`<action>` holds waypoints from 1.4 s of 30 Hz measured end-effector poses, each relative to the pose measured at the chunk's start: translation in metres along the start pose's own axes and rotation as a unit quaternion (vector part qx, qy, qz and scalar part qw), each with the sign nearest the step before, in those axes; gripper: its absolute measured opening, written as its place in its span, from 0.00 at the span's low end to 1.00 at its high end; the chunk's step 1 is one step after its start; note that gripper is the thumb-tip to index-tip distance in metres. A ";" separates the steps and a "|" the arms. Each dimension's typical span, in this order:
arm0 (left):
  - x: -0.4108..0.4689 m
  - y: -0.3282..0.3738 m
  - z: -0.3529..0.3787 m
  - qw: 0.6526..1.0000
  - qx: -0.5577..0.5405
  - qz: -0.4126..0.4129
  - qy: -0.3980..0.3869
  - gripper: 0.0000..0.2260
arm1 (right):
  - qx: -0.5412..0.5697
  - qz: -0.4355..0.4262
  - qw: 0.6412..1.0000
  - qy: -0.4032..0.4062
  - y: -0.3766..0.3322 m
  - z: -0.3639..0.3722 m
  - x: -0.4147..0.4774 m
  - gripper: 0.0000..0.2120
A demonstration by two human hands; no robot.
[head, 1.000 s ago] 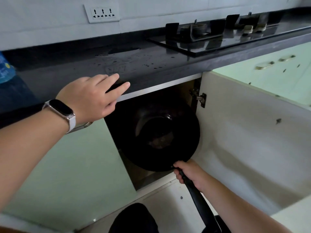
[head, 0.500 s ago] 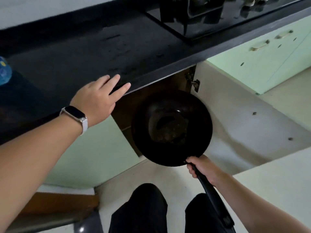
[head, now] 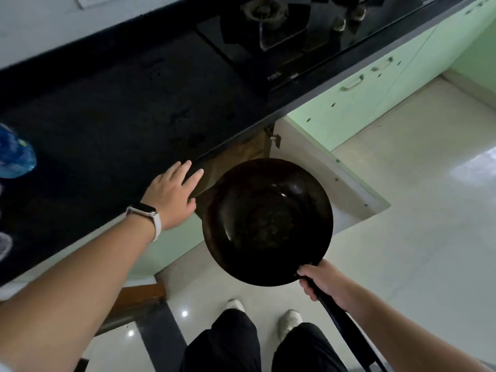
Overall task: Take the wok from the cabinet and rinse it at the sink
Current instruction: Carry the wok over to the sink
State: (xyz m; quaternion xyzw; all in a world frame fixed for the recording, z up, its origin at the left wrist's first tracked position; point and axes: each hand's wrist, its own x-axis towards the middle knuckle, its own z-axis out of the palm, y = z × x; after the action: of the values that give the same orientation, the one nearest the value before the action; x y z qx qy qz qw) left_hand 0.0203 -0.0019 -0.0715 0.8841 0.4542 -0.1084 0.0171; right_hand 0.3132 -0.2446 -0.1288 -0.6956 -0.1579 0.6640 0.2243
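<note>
Black countertop [head: 112,108] and pale tiled floor [head: 418,210], with what rests on each.

The left hand [head: 171,196] lies flat, fingers spread, on the counter's front edge. Beyond the hand and to its right, a black glass gas hob [head: 295,41] is set into the top; far to its left a blue object [head: 14,154] (too blurred to name) sits near the frame edge. On the floor below the hand stand two white shoes [head: 288,319], near the open cabinet door [head: 330,173].

Black wok [head: 267,221] with brownish specks inside, black handle [head: 341,320], black countertop [head: 112,108], black stove [head: 295,30], pale green cabinet doors [head: 357,103], cream floor [head: 416,210], white watch strap [head: 157,224], black trousers [head: 228,347], white shoes [head: 288,319].
</note>
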 end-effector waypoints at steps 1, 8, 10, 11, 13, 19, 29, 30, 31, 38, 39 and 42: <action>-0.006 0.005 -0.009 0.999 -0.028 -0.010 -0.017 0.31 | 0.003 -0.001 1.000 0.002 -0.004 -0.001 -0.017 0.08; -0.043 0.030 -0.066 0.946 -0.295 -0.090 -0.097 0.33 | 0.020 -0.019 0.999 0.015 -0.029 -0.002 -0.108 0.09; -0.049 0.039 -0.088 0.931 -0.335 -0.094 -0.109 0.33 | 0.034 -0.028 0.999 0.022 -0.039 -0.002 -0.133 0.09; -0.052 0.044 -0.099 0.927 -0.348 -0.089 -0.111 0.33 | 0.038 -0.035 0.998 0.025 -0.043 -0.001 -0.144 0.09; -0.057 0.055 -0.118 0.906 -0.404 -0.085 -0.094 0.32 | 0.045 -0.050 0.997 0.031 -0.050 0.001 -0.164 0.10; -0.060 0.078 -0.154 0.819 -0.560 -0.122 -0.031 0.28 | 0.074 -0.082 0.991 0.074 -0.055 0.000 -0.202 0.10; -0.036 0.139 -0.185 0.705 -0.692 -0.154 -0.030 0.13 | 0.178 -0.117 0.973 0.092 -0.061 -0.042 -0.211 0.11; -0.029 0.148 -0.187 0.692 -0.704 -0.155 -0.030 0.14 | 0.185 -0.123 0.971 0.093 -0.062 -0.051 -0.209 0.11; -0.022 0.157 -0.190 0.683 -0.713 -0.158 -0.029 0.15 | 0.191 -0.127 0.969 0.094 -0.064 -0.060 -0.206 0.12; 0.029 0.235 -0.219 0.647 -0.744 -0.167 -0.017 0.20 | 0.200 -0.138 0.968 0.070 -0.089 -0.161 -0.187 0.10; 0.038 0.247 -0.225 0.645 -0.745 -0.170 -0.014 0.20 | 0.201 -0.138 0.968 0.065 -0.093 -0.178 -0.184 0.11; 0.069 0.285 -0.238 0.647 -0.740 -0.185 -0.002 0.20 | 0.196 -0.142 0.969 0.053 -0.106 -0.230 -0.178 0.11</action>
State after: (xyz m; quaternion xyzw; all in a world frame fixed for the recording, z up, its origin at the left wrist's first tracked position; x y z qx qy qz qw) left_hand 0.3307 -0.0836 0.1268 0.4748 0.5376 0.2613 0.6460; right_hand 0.5378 -0.2702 0.0818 -0.6427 -0.1097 0.6059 0.4558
